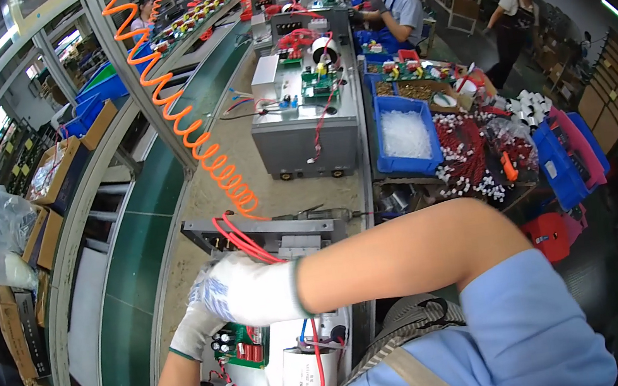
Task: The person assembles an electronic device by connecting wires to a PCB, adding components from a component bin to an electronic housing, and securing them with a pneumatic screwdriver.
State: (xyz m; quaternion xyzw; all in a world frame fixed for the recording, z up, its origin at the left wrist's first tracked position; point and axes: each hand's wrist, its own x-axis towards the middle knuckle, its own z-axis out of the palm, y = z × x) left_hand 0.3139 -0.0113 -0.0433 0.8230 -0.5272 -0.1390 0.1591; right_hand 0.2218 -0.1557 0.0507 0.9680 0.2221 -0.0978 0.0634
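Note:
Both my hands wear white knit gloves over an opened grey machine [259,375] in front of me. My right hand [247,285], its arm reaching across from the right, overlaps my left hand [200,324] beside the upright end panel [298,228]. The right fingers look curled, but what they grip is hidden. My left fingers are mostly covered by the right hand. Red wires [245,240] loop over the panel and pass under my right wrist. Below the hands are a green circuit board [245,350] with black capacitors and a white block-shaped component [299,375].
Another grey machine [306,142] stands ahead on the line. An orange coiled hose [202,148] hangs nearby. At the right are a blue bin [404,133] of clear pieces and piled red wires [463,149]. A metal post [146,82] rises on the left. Co-workers are further off.

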